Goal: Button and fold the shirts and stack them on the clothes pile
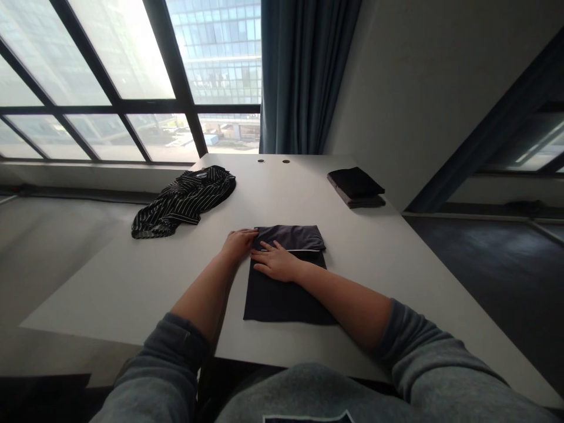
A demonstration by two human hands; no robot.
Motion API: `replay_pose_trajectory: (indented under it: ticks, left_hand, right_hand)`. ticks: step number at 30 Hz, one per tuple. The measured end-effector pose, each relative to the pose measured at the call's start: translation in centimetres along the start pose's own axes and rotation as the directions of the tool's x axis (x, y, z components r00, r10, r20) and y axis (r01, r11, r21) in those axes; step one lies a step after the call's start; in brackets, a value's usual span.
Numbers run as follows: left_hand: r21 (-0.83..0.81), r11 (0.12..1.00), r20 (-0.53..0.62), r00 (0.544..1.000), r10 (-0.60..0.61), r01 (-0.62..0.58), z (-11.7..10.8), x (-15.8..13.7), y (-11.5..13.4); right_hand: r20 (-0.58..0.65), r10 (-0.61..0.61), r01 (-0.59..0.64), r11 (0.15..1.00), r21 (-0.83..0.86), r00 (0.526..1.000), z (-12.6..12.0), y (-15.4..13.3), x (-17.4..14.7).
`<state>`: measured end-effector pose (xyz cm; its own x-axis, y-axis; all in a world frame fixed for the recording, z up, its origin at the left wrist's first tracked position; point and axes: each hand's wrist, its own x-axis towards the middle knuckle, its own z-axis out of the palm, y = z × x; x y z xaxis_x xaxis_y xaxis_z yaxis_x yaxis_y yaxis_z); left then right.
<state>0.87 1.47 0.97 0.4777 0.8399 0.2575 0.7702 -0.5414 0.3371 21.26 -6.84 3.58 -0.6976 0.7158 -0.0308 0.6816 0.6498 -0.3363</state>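
Dark garment (286, 299), folded flat on a white table (273, 197) near the front edge, with a greyer band across the far end and a thin white line along the band. At the far left corner, left hand (239, 244), with fingers close together; pinching or merely resting, impossible to tell. Across the white line, right hand (275, 261), palm down, fingers spread. Beyond, to the left, black-and-white striped garment (187, 202) with a pale collar label (201, 174), too small to read; to the right, stack of dark folded cloth (356, 185).
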Motion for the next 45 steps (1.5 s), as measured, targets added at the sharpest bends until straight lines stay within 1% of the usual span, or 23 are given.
replay_pose_trajectory:
  ticks: [6,11,14,16,18,19,22,23,26,27,28,29,30,32,35,36,38,41,43,45]
  left_hand:
    - [0.007,1.0,0.014,1.0,-0.013,0.013,0.0,0.8,-0.2]
    - [0.029,0.999,-0.021,1.0,-0.018,0.019,0.2,0.6,-0.8]
    - [0.053,0.998,-0.092,0.995,-0.029,0.034,0.0,0.3,-1.1]
    - [0.045,0.998,-0.167,0.985,-0.037,0.046,-0.3,0.1,-1.1]
    - [0.019,0.999,-0.214,0.976,-0.043,0.048,-0.6,-0.1,-0.7]
    - [0.005,0.999,-0.216,0.976,-0.038,0.04,-0.9,-0.2,-0.5]
    - [-0.018,1.0,-0.166,0.986,0.004,-0.007,-1.9,-0.7,0.7]
    - [-0.016,1.0,-0.144,0.989,0.017,-0.019,-2.3,-1.0,1.1]
    - [0.012,1.0,-0.087,0.996,0.021,-0.02,-3.5,-2.3,2.2]
    - [0.031,0.999,-0.072,0.997,0.015,-0.013,-3.7,-2.8,2.5]
    - [0.054,0.999,-0.057,0.998,0.007,-0.004,-3.8,-3.4,2.8]
    - [0.08,0.997,-0.044,0.999,-0.007,0.01,-3.7,-3.9,3.1]
    - [0.107,0.994,-0.035,0.999,-0.029,0.033,-3.4,-4.3,3.3]
    - [0.156,0.984,-0.03,0.996,-0.087,0.091,-2.8,-4.9,3.8]
    - [0.203,0.965,-0.067,0.986,-0.152,0.163,-2.0,-5.1,4.4]
    - [0.214,0.961,-0.075,0.984,-0.162,0.174,-1.9,-5.0,4.5]
    - [0.229,0.956,-0.069,0.982,-0.175,0.186,-1.8,-4.9,4.7]
    - [0.239,0.954,-0.037,0.983,-0.18,0.183,-1.7,-4.7,4.9]
    - [0.241,0.951,-0.032,0.981,-0.19,0.192,-1.6,-4.7,5.1]
    - [0.239,0.949,-0.038,0.979,-0.201,0.204,-1.4,-4.6,5.3]
  right_hand:
    - [0.004,0.006,-0.006,1.0,-0.014,1.0,0.0,-0.2,0.0]
    - [-0.006,0.008,-0.008,1.0,-0.027,1.0,-0.1,-0.7,-0.3]
    - [-0.035,-0.032,0.032,0.999,-0.008,0.999,-0.4,-1.1,-1.2]
    - [-0.122,-0.059,0.062,0.998,0.025,0.991,-0.9,-0.7,-2.5]
    - [-0.264,-0.057,0.074,0.996,0.057,0.963,-1.6,0.5,-4.4]
    - [-0.335,-0.043,0.07,0.995,0.07,0.941,-2.0,1.4,-5.5]
    - [-0.504,0.027,0.018,0.996,0.084,0.863,-3.4,5.2,-9.3]
    - [-0.548,0.072,-0.027,0.996,0.09,0.834,-3.8,6.5,-10.7]
    - [-0.615,0.194,-0.174,0.98,0.093,0.764,-4.6,9.3,-13.8]
    - [-0.624,0.216,-0.202,0.975,0.095,0.751,-4.7,9.7,-14.2]
    - [-0.625,0.223,-0.21,0.973,0.095,0.748,-4.8,9.8,-14.3]
    - [-0.618,0.212,-0.197,0.976,0.094,0.757,-4.9,9.6,-13.9]
    - [-0.602,0.187,-0.167,0.982,0.09,0.776,-5.0,9.3,-13.0]
    - [-0.54,0.112,-0.089,0.994,0.07,0.834,-5.3,8.2,-9.9]
    - [-0.4,0.023,-0.015,1.0,0.022,0.916,-5.9,6.7,-3.1]
    - [-0.348,0.003,0.002,1.0,0.012,0.938,-6.1,6.3,-0.7]
    - [-0.257,0.006,-0.005,1.0,0.004,0.966,-6.5,6.0,3.7]
    - [-0.069,-0.019,0.016,0.999,-0.038,0.997,-6.7,6.3,8.6]
    - [0.06,-0.047,0.051,0.996,-0.073,0.997,-6.6,6.8,10.7]
    - [0.154,-0.056,0.073,0.991,-0.11,0.986,-6.5,7.3,12.0]
